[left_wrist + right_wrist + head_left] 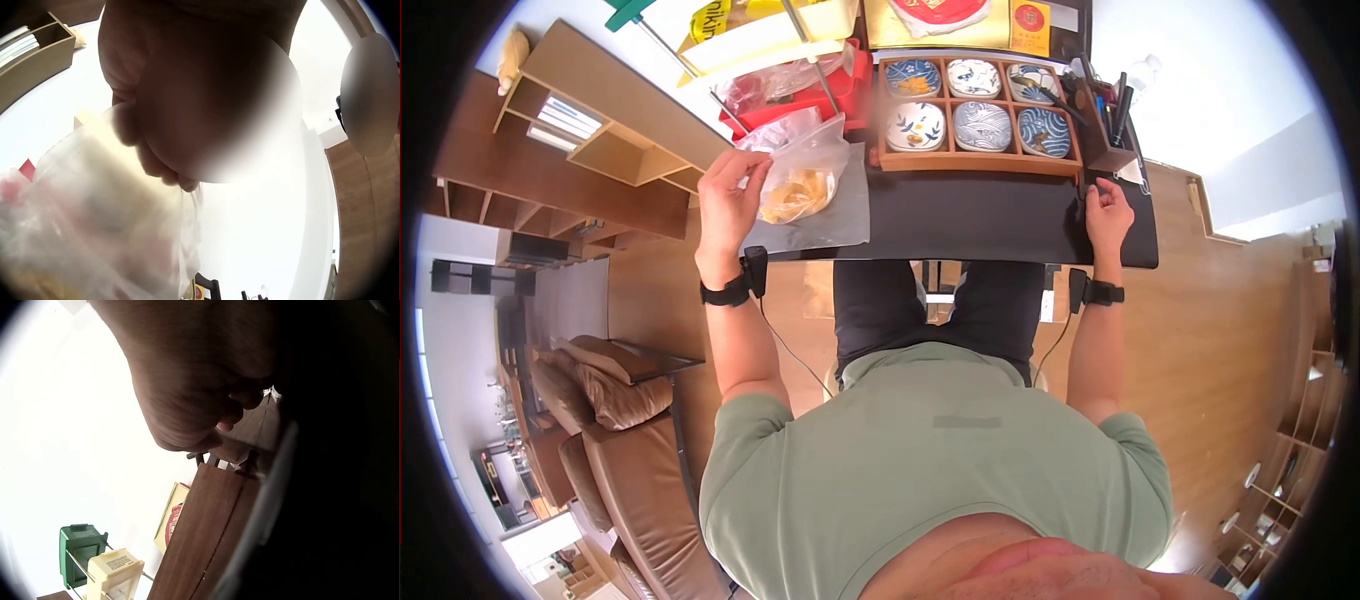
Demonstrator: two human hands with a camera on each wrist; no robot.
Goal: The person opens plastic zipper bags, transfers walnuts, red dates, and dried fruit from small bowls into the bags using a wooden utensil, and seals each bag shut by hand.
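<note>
My left hand [732,195] pinches the top edge of a clear plastic bag [822,160]. Yellowish pieces [797,197] lie in the bottom of the bag, over a grey sheet [852,215] at the desk's left front. In the left wrist view the bag [106,219] hangs below the fingertips [164,174]. My right hand [1109,215] rests at the desk's right front edge, fingers loosely curled, with nothing visible in it. It is nearest to a wooden pen holder [1112,158] and a divided wooden tray [980,163].
Several patterned small dishes [916,127] sit in the tray's compartments. Behind the bag, a red bin [855,90] stands under a cream bin [840,22] on a metal-rod rack. At the back lies a gold box [990,35]. Shelves [590,110] stand to the left.
</note>
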